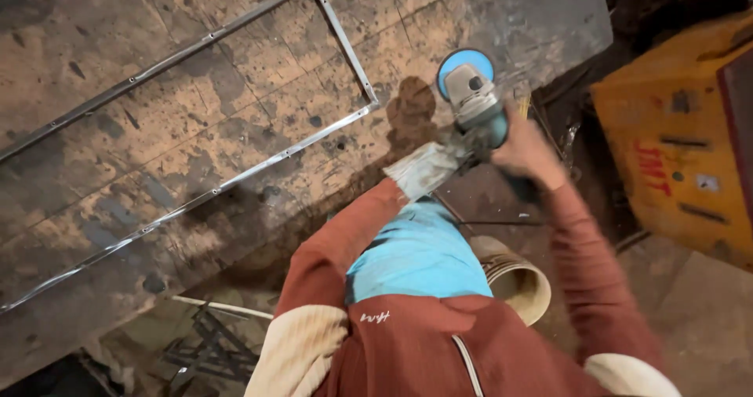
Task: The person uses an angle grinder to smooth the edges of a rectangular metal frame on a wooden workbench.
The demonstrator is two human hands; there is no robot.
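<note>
Both hands are gripping a blue-and-grey handheld angle grinder, held up over the right end of the desk, just past the frame corner. Motion blur on hands + tool, so detail is limited.

Right hand is wrapping the rear of the grinder body, fingers clamped round it; red sleeve running back toward near right. Left hand is wearing a dirty pale work glove and sitting just left of and under the grinder body, touching it. Looks closed on it, probably on a side handle, but blur is hiding the exact finger positions. Blue disc guard is pointing to the far side, grey gear head facing up.

Thin rectangular frame of silver metal bar is lying flat on the worn, scorched wooden desk, running from far right corner off to the left edge. Small holes are showing along the bars. Frame's right corner is sitting near the grinder, not touching it.

Yellow metal machine box is standing on the right, well apart from the desk. Pale round bucket is sitting on the floor near the person's body, btwn the arms. Dark metal scrap is lying under the near desk edge.
</note>
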